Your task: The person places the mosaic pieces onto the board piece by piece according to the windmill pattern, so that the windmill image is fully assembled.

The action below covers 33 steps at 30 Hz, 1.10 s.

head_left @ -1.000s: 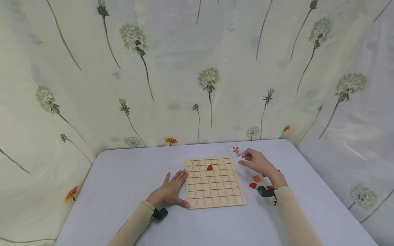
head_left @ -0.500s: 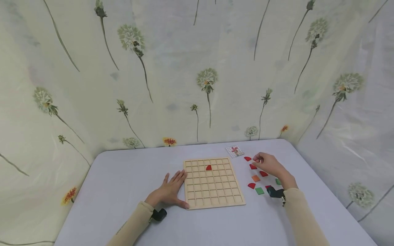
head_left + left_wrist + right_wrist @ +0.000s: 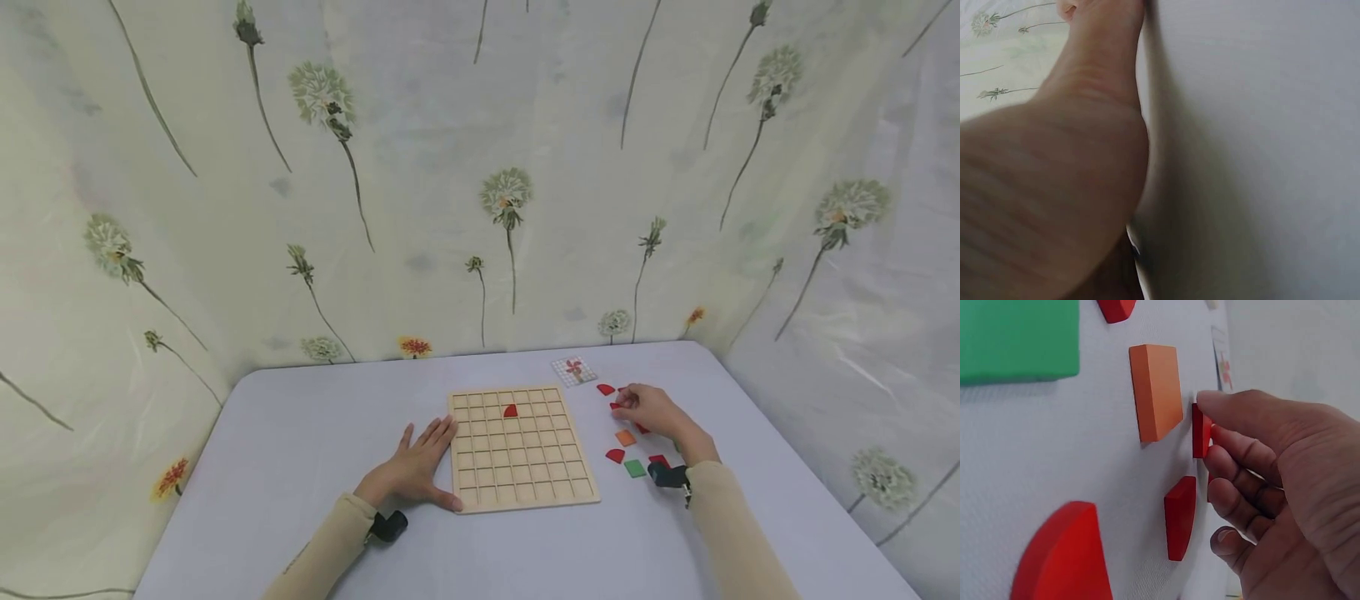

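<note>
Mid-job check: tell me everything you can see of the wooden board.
The board is pale and looks wooden, with a plain border around a grid of square cells. It lies flat on the table. One red quarter-circle piece sits in the second row from the far edge. The left hand rests at its left edge, thumb at the near left corner.

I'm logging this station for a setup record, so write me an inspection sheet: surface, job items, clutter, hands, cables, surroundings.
Surface: white table, fabric-like up close.
Job items: wooden grid board with one red quarter-round piece in a cell; loose red pieces, orange square and green square right of it; picture card beyond its far right corner.
Clutter: nothing seen.
Left hand: spread, touching the board's left edge.
Right hand: appears to pinch a red piece.
Cables: nothing seen.
Surroundings: dandelion-patterned backdrop behind and at both sides.
</note>
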{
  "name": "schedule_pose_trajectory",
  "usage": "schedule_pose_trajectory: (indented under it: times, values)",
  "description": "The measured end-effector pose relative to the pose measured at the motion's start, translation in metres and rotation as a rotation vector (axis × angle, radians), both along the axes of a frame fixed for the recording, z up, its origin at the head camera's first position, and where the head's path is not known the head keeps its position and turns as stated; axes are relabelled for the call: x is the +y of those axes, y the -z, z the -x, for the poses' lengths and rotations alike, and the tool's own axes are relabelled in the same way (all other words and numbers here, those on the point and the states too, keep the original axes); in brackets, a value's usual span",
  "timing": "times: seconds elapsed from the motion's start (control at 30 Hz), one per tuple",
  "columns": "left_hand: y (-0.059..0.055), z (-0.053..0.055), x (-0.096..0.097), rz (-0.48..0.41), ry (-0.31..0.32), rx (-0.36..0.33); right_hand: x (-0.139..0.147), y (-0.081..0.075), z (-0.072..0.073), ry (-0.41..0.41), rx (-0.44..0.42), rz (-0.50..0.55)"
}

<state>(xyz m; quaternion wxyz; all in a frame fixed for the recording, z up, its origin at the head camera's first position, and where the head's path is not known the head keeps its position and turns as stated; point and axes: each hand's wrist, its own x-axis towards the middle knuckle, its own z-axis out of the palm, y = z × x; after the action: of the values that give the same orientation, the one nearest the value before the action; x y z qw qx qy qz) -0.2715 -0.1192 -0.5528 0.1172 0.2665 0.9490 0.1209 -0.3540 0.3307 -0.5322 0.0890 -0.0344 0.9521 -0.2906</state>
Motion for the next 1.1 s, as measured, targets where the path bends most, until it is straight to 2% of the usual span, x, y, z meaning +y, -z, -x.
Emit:
schedule_pose_trajectory:
  times: [0.23, 0.47, 0.67, 0.87, 0.97, 1.1]
  values:
    - [0.002, 0.002, -0.001, -0.004, 0.001, 0.004, 0.000, -0.001, 0.002, -0.017, -0.009, -0.016]
    - [0.001, 0.001, 0.000, -0.002, 0.000, 0.010, -0.006, -0.010, 0.007, -0.118, -0.017, -0.049]
    - [-0.005, 0.000, 0.002, -0.007, 0.001, 0.004, -0.008, -0.011, 0.010, -0.117, -0.055, -0.049]
    - [-0.005, -0.001, 0.002, 0.005, 0.005, 0.002, -0.008, -0.013, 0.009, -0.112, -0.040, -0.014]
    - [-0.002, -0.001, 0.001, 0.004, 0.006, 0.000, -0.009, -0.019, 0.007, -0.062, 0.014, 0.010]
    - [0.001, -0.001, 0.000, 0.015, 0.001, 0.006, -0.012, -0.030, 0.004, 0.074, 0.083, -0.004]
